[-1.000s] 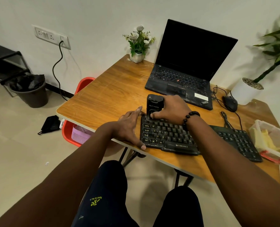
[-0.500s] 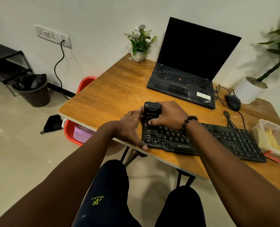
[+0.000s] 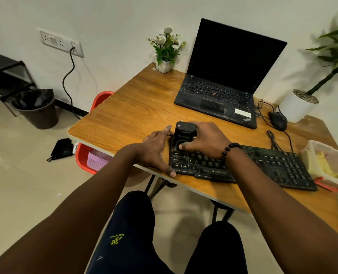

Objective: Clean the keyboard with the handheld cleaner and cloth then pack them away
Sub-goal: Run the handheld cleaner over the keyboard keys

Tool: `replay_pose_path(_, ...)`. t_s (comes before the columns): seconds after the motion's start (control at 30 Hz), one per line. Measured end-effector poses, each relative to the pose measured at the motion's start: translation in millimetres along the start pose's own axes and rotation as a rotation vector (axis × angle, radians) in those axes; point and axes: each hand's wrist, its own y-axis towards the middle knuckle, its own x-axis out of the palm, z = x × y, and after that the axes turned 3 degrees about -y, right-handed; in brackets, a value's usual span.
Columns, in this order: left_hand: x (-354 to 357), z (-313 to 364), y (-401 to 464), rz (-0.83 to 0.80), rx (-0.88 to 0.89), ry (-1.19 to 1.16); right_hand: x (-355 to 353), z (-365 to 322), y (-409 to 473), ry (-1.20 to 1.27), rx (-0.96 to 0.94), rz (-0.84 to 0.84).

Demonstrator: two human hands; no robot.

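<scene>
A black keyboard [image 3: 267,165] lies along the near edge of the wooden table [image 3: 134,111]. A small black handheld cleaner [image 3: 184,133] stands upright on the keyboard's far left keys. My right hand [image 3: 205,140] grips the cleaner from the right, thumb on its front. My left hand [image 3: 156,149] rests flat against the keyboard's left end, fingers straight, thumb at the near corner. A yellow cloth [image 3: 322,165] lies in a clear plastic box [image 3: 312,147] at the right edge of the table.
An open black laptop [image 3: 223,84] sits behind the keyboard, a wired mouse [image 3: 277,120] to its right. A small flower pot [image 3: 165,65] and a white plant pot [image 3: 296,105] stand at the back. A red tub [image 3: 85,157] sits on the floor under the table's left side.
My right hand has slid the cleaner leftward along the keyboard, from the upper keys to the far left end. My left hand stays against the keyboard's left edge.
</scene>
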Motion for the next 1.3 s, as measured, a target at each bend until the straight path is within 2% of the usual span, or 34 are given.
replay_pose_path(0.1, 1, -2, 2, -0.006, -0.007, 0.003, -1, -2, -6, 0.033, -0.027, -0.152)
replay_pose_path(0.13, 1, -2, 2, -0.007, -0.007, -0.003, -5, -2, -6, 0.056, -0.022, -0.141)
replay_pose_path(0.23, 0, -2, 1, -0.009, -0.018, -0.015, -5, 1, 1, 0.023, 0.034, 0.103)
replay_pose_path(0.27, 0, -2, 2, -0.01, -0.02, -0.016, -2, 1, 2, -0.016, 0.047, 0.128)
replay_pose_path(0.4, 1, -4, 2, -0.013, -0.02, -0.006, 3, -1, -2, -0.024, -0.01, -0.124)
replay_pose_path(0.43, 0, -3, 2, -0.014, -0.019, -0.007, -1, -1, -3, -0.008, -0.019, -0.131)
replay_pose_path(0.53, 0, -3, 2, -0.011, -0.017, -0.015, -2, 3, -5, 0.013, 0.029, 0.023)
replay_pose_path(0.57, 0, -3, 2, -0.011, -0.019, -0.015, -1, 3, -5, -0.003, 0.038, 0.019)
replay_pose_path(0.67, 0, -1, 0, -0.014, -0.032, -0.019, -1, 1, -11, 0.008, 0.003, -0.158)
replay_pose_path(0.83, -2, 4, -3, -0.009, -0.035, -0.024, 4, 4, -23, 0.08, 0.034, -0.016)
replay_pose_path(0.93, -3, 6, -5, -0.014, -0.029, -0.03, -2, 4, -26, -0.151, -0.04, -0.168)
replay_pose_path(1.03, -2, 4, -3, -0.016, -0.023, -0.037, -24, 10, -26, -0.296, 0.015, -0.142)
replay_pose_path(1.17, -1, 3, -2, -0.018, -0.035, -0.023, -9, 5, -29, -0.045, 0.051, -0.037)
replay_pose_path(1.3, -1, 3, -2, -0.024, -0.043, -0.022, 8, -11, -32, 0.041, 0.003, -0.058)
